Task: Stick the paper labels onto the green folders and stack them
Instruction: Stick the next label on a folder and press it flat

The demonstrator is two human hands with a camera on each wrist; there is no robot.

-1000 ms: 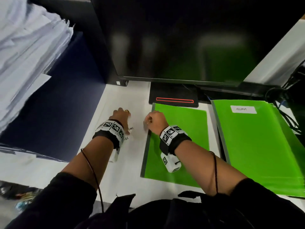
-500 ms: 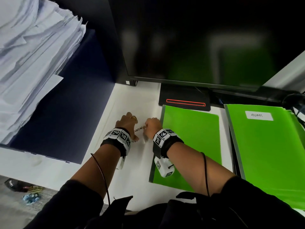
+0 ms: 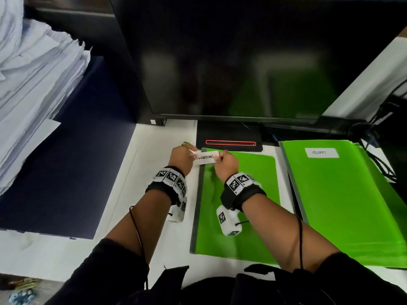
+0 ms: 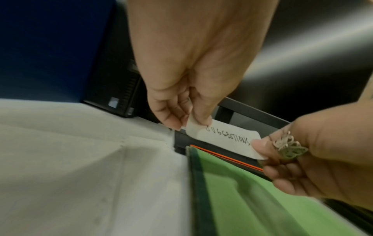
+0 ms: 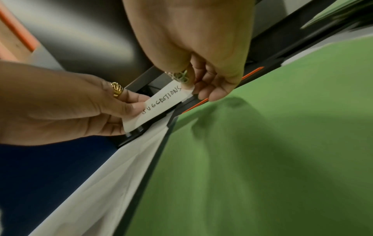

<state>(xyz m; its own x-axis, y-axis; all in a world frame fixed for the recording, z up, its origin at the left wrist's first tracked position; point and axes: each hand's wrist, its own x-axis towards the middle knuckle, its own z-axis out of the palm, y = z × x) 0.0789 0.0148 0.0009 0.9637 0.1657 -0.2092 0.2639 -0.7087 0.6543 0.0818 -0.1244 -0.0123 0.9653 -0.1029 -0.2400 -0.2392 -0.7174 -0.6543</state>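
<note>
A white paper label (image 3: 205, 157) (image 4: 226, 138) (image 5: 163, 102) with handwriting is held in the air over the top left corner of a bare green folder (image 3: 240, 203) (image 5: 262, 159). My left hand (image 3: 184, 158) (image 4: 187, 123) pinches its left end and my right hand (image 3: 224, 162) (image 5: 198, 91) pinches its right end. To the right lies a stack of green folders (image 3: 343, 201); the top one carries a stuck white label (image 3: 321, 152).
A dark monitor (image 3: 242, 62) stands behind the folders on a black base with a red outline (image 3: 230, 143). A tall pile of white papers (image 3: 33, 80) rests on a dark blue sheet (image 3: 72, 164) at the left. Black cables (image 3: 387, 150) hang at the right.
Both hands have lifted the label off the white desk left of the folder and carried it up and right, over the folder's top left corner.
</note>
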